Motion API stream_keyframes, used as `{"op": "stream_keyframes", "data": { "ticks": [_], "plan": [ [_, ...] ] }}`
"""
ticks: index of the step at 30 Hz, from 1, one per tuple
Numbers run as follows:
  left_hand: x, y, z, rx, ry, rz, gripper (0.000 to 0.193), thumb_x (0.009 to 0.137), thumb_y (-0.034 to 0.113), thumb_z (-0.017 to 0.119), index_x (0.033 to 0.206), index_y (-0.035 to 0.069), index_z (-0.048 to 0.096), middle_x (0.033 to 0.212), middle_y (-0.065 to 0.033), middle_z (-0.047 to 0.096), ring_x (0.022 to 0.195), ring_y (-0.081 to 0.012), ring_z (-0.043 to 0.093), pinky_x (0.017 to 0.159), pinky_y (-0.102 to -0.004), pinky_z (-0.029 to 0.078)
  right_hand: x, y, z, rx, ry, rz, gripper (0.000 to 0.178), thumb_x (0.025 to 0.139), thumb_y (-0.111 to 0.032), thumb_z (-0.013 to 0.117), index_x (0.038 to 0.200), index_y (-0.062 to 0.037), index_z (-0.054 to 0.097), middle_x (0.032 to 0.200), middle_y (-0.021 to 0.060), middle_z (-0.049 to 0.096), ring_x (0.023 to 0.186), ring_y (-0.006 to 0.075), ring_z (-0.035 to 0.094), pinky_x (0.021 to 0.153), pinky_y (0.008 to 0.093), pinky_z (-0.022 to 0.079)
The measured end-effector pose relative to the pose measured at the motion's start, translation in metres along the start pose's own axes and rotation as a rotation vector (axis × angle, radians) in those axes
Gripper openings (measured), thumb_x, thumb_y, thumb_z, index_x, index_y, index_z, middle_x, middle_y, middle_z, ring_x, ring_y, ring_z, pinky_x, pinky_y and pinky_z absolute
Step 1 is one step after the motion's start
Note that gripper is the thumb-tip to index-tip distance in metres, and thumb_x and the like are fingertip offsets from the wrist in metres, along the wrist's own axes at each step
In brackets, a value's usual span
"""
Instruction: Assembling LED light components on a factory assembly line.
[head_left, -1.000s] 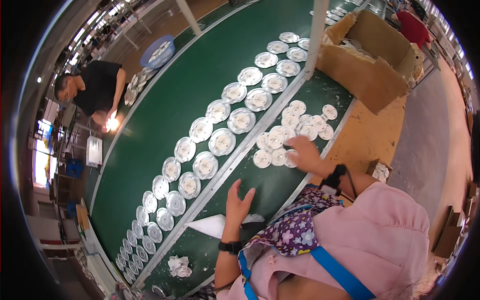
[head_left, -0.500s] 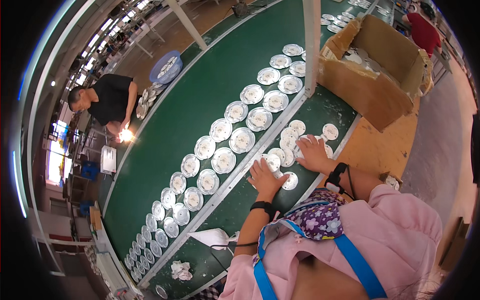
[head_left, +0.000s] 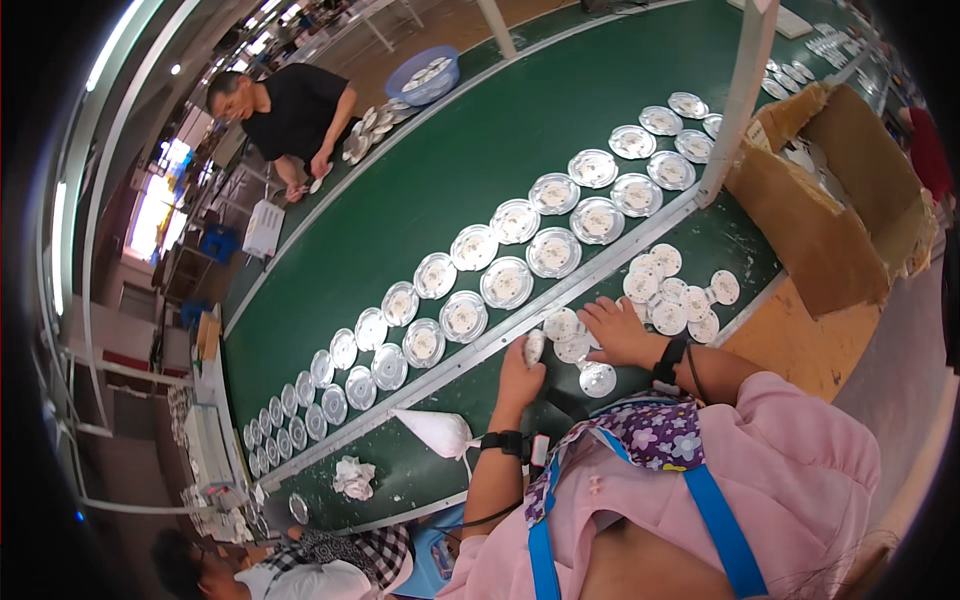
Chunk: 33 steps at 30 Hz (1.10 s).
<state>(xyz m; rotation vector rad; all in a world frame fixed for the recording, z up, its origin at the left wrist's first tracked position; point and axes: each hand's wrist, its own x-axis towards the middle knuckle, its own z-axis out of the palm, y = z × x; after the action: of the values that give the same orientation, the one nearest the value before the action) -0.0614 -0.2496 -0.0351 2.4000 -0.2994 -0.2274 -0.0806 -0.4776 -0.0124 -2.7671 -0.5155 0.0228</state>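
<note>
My left hand (head_left: 518, 380) is closed around the edge of a small round white disc (head_left: 535, 346), which is tipped up on its side. My right hand (head_left: 622, 334) lies with fingers spread at a few loose white discs (head_left: 572, 348), its fingertips near or on them. A further white disc (head_left: 598, 379) rests on the green bench close to my right wrist. Beyond that hand is a pile of similar white discs (head_left: 668, 290), overlapping one another. Each disc shows small dark marks or holes.
Two rows of silver round plates (head_left: 506, 283) lie on the green belt (head_left: 400, 215) behind a metal rail (head_left: 470, 362). A white cone-shaped bag (head_left: 437, 431) and crumpled paper (head_left: 353, 478) lie at left. A cardboard box (head_left: 820, 210) stands right. Co-workers sit across and at lower left.
My left hand has gone from lying spread on the discs to gripping one. The view has turned, and the co-worker at lower left has come into sight. The glow by the far co-worker's hands is gone.
</note>
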Motion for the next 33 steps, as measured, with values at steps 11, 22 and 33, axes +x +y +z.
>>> {"op": "stream_keyframes", "data": {
  "ticks": [11,22,33],
  "plan": [
    [-0.12,-0.006,-0.06,-1.897,0.156,-0.328,0.054,0.071,0.007,0.05,0.121,-0.003,0.035,0.106,-0.0199,0.051,0.093,-0.0282,0.054,0.085,-0.0389,0.045,0.004,-0.033,0.002,0.076,-0.107,0.094,0.076,0.06,-0.042,0.07,0.119,-0.0059,0.039,0.115,0.0098,0.043,0.109,0.0289,0.038,0.084,0.0557,0.031],
    [-0.19,-0.012,-0.064,-2.03,0.198,-0.259,0.041,0.081,0.02,0.05,0.113,-0.003,0.039,0.099,-0.0127,0.052,0.096,-0.0243,0.052,0.087,-0.0395,0.043,0.0,-0.043,0.02,-0.065,-0.195,0.168,0.104,0.046,-0.024,0.078,0.13,-0.0073,0.019,0.112,0.0141,0.038,0.109,0.033,0.034,0.085,0.0577,0.032],
    [-0.254,-0.113,-0.128,-2.034,0.506,-0.41,0.036,0.084,0.019,0.046,0.111,-0.005,0.046,0.102,-0.0158,0.055,0.099,-0.0276,0.052,0.09,-0.0386,0.041,-0.006,-0.022,0.07,-0.018,0.091,0.124,0.082,0.048,-0.015,0.073,0.121,-0.002,0.036,0.11,0.0156,0.041,0.102,0.0344,0.04,0.086,0.0407,0.036]
  ]
}}
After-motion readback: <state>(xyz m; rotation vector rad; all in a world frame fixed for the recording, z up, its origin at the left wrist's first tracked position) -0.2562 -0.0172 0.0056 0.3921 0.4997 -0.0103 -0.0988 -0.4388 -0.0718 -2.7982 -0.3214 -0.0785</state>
